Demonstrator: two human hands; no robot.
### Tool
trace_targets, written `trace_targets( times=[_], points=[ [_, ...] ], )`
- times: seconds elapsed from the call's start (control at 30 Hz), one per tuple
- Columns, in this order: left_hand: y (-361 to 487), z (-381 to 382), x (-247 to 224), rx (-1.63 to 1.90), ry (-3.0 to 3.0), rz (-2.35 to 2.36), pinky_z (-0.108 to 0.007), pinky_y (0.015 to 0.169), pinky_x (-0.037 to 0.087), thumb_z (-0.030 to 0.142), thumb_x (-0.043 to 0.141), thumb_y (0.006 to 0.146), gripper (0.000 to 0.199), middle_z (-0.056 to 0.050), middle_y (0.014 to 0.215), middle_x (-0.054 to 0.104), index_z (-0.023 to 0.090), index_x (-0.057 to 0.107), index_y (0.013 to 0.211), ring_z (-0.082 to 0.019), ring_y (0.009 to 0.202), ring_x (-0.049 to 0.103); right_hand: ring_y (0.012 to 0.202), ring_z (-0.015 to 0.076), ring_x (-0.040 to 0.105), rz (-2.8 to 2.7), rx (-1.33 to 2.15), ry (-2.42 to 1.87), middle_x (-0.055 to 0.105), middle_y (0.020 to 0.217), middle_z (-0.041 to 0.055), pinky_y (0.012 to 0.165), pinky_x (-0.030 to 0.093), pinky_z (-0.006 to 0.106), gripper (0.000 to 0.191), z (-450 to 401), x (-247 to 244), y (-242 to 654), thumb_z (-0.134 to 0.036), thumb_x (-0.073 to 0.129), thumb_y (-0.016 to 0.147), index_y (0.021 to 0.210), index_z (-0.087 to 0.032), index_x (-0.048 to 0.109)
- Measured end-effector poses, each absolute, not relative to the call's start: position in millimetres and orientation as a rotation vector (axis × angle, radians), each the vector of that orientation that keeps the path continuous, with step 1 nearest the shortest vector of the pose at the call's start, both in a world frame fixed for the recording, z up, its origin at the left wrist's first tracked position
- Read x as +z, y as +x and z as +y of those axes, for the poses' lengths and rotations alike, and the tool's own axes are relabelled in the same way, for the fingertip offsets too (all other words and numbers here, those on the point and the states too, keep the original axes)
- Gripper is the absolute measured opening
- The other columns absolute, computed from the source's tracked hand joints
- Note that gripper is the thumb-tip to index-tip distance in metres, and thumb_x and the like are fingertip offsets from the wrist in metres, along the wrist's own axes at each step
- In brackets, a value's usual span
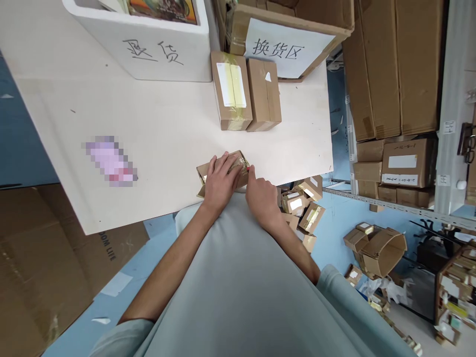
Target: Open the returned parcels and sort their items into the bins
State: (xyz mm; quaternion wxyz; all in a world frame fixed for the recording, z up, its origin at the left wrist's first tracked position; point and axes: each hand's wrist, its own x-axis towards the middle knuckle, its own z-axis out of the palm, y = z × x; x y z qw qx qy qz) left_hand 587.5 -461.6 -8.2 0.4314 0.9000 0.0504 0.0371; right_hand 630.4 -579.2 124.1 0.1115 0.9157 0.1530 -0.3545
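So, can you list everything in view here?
Table: one, white, centre
White bin: one, table's far left
Open carton: one, brown, far right
Taped boxes: two, brown, before the carton
Small box: one, brown, near edge
Red item: one, right fingertips, mostly hidden
Blurred object: one, pink-purple, table's left
Large cardboard: brown, lower left
Other boxes: many, brown, right side
Smaller clutter: uncountable, lower right
Shirt: one, grey-blue
Left hand: one, on small box
Right hand: one, beside it
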Motion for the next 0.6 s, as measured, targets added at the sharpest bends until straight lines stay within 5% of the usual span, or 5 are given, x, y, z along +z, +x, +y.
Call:
trace_targets(
  times=[0.6],
  points=[
    [589, -460, -21, 0.198, 2.390, 0.046, -0.066, 0.135, 0.032, 0.029, 0.052, 0.113, 0.029, -0.011, 0.157, 0.069, 0.026, 0.079, 0.125, -0.034, 0.160, 0.051, 0.113, 0.0299, 0.082, 0.448, -1.081, 2.769, 0.081, 0.120, 0.0266, 0.092, 0.062, 0.036, 0.066, -603, 120, 610, -0.005, 0.036, 0.109, 0.174, -0.003, 0.034]
  ],
)
